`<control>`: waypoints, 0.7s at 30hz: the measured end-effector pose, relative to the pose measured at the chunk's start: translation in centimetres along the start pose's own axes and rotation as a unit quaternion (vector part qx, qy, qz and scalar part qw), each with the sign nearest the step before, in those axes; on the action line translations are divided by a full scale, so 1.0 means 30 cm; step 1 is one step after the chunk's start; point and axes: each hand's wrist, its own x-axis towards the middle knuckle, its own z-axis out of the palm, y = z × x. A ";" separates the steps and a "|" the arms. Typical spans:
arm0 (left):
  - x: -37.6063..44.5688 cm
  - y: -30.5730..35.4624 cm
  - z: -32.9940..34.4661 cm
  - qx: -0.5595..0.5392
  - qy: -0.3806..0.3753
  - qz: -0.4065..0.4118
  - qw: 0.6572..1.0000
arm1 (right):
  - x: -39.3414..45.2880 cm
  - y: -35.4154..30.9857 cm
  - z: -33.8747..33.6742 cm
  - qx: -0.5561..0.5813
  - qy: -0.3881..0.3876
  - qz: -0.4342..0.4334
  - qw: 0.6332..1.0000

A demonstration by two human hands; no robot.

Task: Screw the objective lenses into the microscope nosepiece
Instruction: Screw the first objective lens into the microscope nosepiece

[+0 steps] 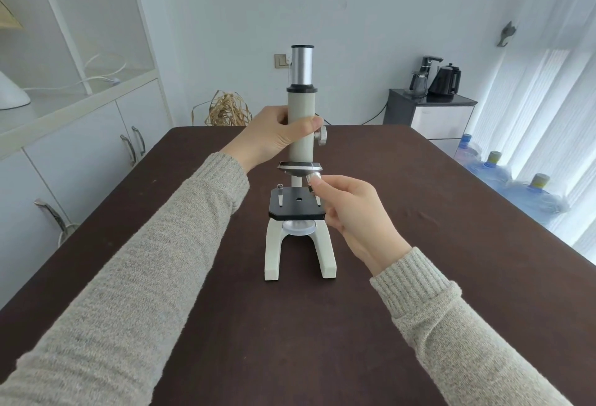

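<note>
Silver obj lens (313, 177) in right hand (351, 212)

microscope (301, 134) cream, black stage (296, 204) | table (290, 325) dark brown | sleeves (145, 260) flecked beige knit

My left hand (274, 134) grips the microscope's (301, 134) smooth, matt cream tube, topped by a brushed metal eyepiece (302, 63). My right hand (350, 212) pinches a shiny ridged metal lens (313, 177) above the matt black stage (296, 204). My sleeves (135, 276) are rough grey knit, and the table (290, 341) wears dull brown cloth.
</note>
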 end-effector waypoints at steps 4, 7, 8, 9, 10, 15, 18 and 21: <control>-0.005 0.005 0.001 0.001 0.001 0.004 1.000 | 0.007 0.002 0.009 0.029 0.021 -0.001 0.999; -0.007 0.006 0.002 -0.003 0.004 0.002 1.000 | 0.009 0.000 0.015 0.054 0.029 0.007 0.998; -0.005 0.005 0.003 -0.003 0.004 0.002 1.000 | 0.010 -0.001 0.015 0.058 0.029 0.009 0.998; -0.004 0.003 0.004 -0.003 0.005 0.002 1.000 | 0.010 0.000 0.016 0.062 0.029 0.010 0.998; -0.003 0.002 0.005 -0.004 0.005 0.002 1.000 | 0.009 0.000 0.017 0.067 0.028 0.010 0.997; -0.004 0.003 0.001 -0.004 0.004 0.005 1.000 | 0.003 -0.002 0.017 0.035 0.023 0.012 0.999; -0.004 0.004 0.003 -0.004 0.003 0.002 1.000 | 0.008 -0.002 0.014 0.027 0.026 0.014 0.999; -0.007 0.005 0.002 -0.008 0.004 0.003 1.000 | 0.004 -0.003 0.005 0.013 0.024 0.006 1.000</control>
